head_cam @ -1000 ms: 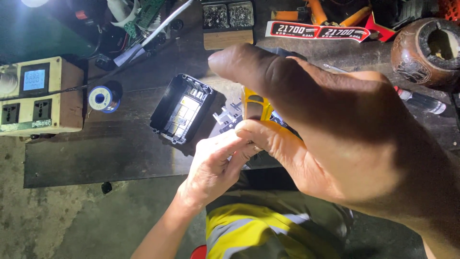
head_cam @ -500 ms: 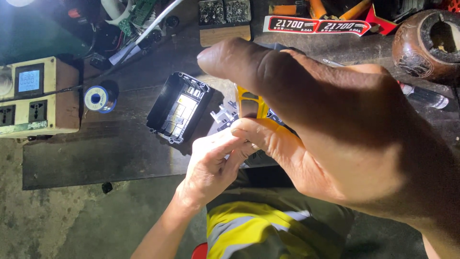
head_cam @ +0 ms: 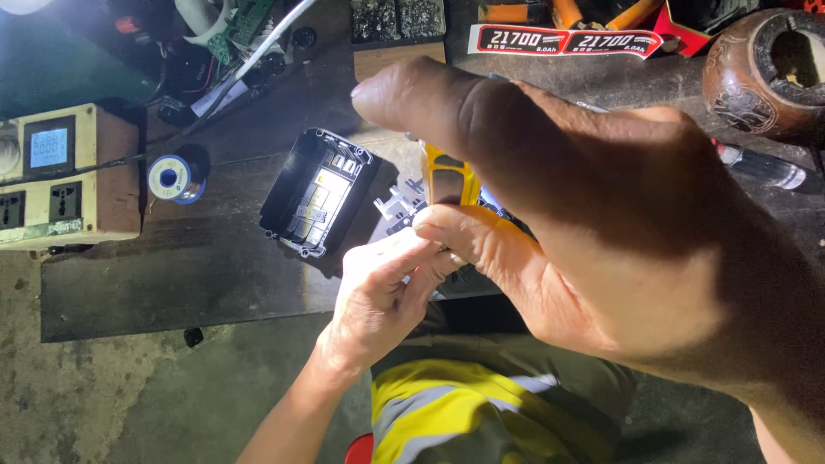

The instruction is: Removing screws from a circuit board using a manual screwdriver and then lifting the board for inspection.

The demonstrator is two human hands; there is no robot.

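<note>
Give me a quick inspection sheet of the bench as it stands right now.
Surface: dark worn wooden board on concrete.
Job's things: yellow plastic housing, small grey clip part, open black rectangular case.
Clutter: solder spool, brown round pot, beige socket box with meter.
Hands: left hand and right hand pinch at the housing together; exact grip hidden.
Cables: thin black lead, white cable.
Surroundings: dim, tools at the back.

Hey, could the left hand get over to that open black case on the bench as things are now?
Probably yes. The left hand sits just below and right of the black case, with bare bench between them and nothing in the way. But its fingers are pinching a small part against the right hand, so it isn't free.
</note>
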